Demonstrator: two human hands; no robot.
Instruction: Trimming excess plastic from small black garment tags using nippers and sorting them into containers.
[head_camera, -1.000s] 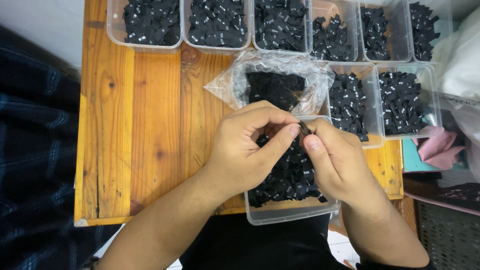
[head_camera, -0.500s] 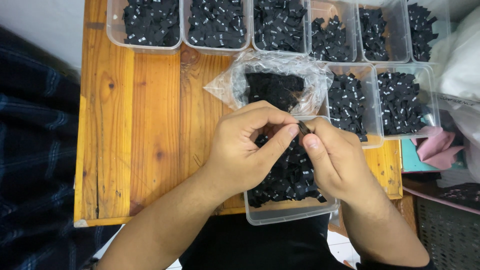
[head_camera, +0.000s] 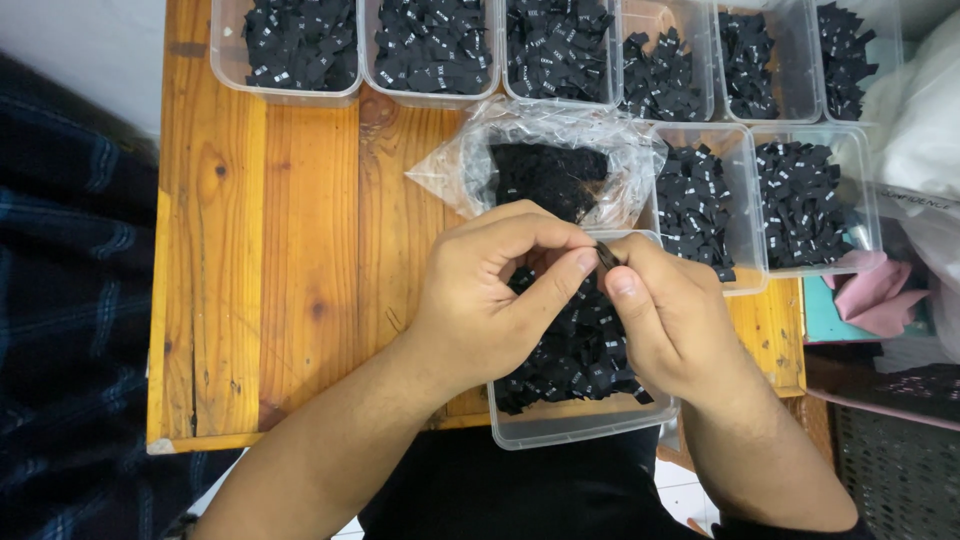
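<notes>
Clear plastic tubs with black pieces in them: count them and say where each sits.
9. Six line the table's far edge, from left to right. Two sit right of the plastic bag, at and. One lies under both hands. More may be hidden beyond the frame.

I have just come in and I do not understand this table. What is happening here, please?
A person sits at a wooden table and pinches one small black label between the left hand and the right hand. The hands are above a clear tub full of the same black labels. More clear tubs of labels stand along the far edge, and an open plastic bag of them lies behind the hands.
</notes>
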